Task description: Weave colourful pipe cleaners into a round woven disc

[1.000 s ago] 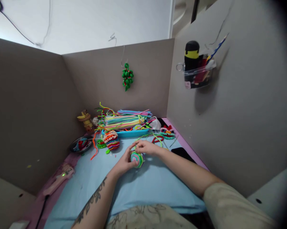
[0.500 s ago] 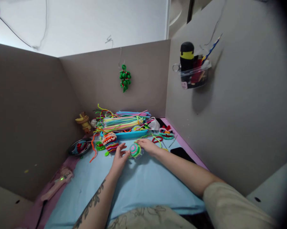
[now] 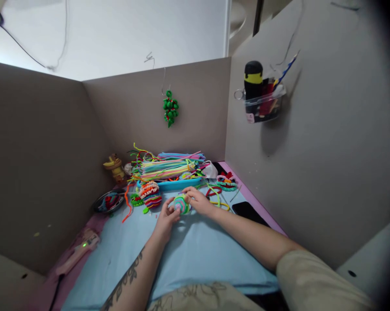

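Between my hands is a small round piece coiled from pipe cleaners point(image 3: 181, 204), with pink, teal and yellow-green rings. My left hand point(image 3: 167, 218) grips it from the left, thumb on its face and fingers at its edge. From the right, my right hand point(image 3: 195, 199) pinches its upper rim. Part of the piece is hidden behind my fingers. Just left of my hands sits a striped bundle of coiled pipe cleaners point(image 3: 151, 199) in red, purple and orange. Loose yellow-green pipe cleaners point(image 3: 218, 196) lie to the right of my right hand.
A blue tray point(image 3: 175, 185) heaped with pipe cleaners point(image 3: 169, 166) stands at the back. A dark bowl point(image 3: 99, 206) and a pink glue gun point(image 3: 80, 250) lie left, a black phone point(image 3: 248, 211) right. Panels enclose the desk; a clear bin point(image 3: 264, 110) hangs on the right one.
The round piece has turned so its ringed face points more toward me. My left hand has closed onto it, and the right has shifted slightly left.
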Motion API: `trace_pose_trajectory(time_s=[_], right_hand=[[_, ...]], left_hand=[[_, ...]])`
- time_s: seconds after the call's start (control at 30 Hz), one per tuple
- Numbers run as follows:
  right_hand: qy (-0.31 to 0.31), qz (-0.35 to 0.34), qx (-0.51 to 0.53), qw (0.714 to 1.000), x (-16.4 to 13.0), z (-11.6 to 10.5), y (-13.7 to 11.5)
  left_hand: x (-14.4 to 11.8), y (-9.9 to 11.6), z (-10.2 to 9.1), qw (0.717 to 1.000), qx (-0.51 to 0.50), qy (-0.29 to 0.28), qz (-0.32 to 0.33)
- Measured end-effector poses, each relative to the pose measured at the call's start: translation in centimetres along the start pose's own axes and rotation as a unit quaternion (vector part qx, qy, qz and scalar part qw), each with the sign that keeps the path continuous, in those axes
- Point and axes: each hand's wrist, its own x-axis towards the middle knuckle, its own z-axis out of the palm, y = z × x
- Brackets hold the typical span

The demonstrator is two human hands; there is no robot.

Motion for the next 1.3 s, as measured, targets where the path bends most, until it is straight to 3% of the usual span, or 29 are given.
trace_pose_trajectory(time_s=[0.13,0.37,0.5,0.73,0.97,1.17,1.3], right_hand=[[-0.018,0.014,-0.009,1.000,-0.2,0.5,0.0],[0.006,0.055,0.069,0.996,0.0,0.2,-0.3],[-0.015,0.081,0.116,0.990,0.1,0.0,-0.2],[0.003,0.096,0.110,0.989,0.1,0.3,0.5],[0.022,0.077,0.059,0.995,-0.3,0.7,0.2],[0.061,-0.007,-0.026,0.998,-0.6,0.5,-1.4],[0.071,-0.022,-0.031,0.997,-0.8,0.4,-1.7]], left_hand=[[-0.4,0.6,0.4,0.998,-0.059,-0.022,-0.002],[-0.2,0.7,0.2,0.994,-0.105,0.006,0.004],[-0.3,0.8,0.2,0.994,-0.107,0.007,0.009],[-0.2,0.5,0.0,0.996,-0.087,-0.009,0.012],[-0.3,0.8,0.1,0.995,-0.091,-0.023,0.014],[-0.5,1.0,0.2,0.994,-0.103,-0.022,0.009],[-0.3,0.8,-0.1,0.994,-0.107,-0.024,0.004]])
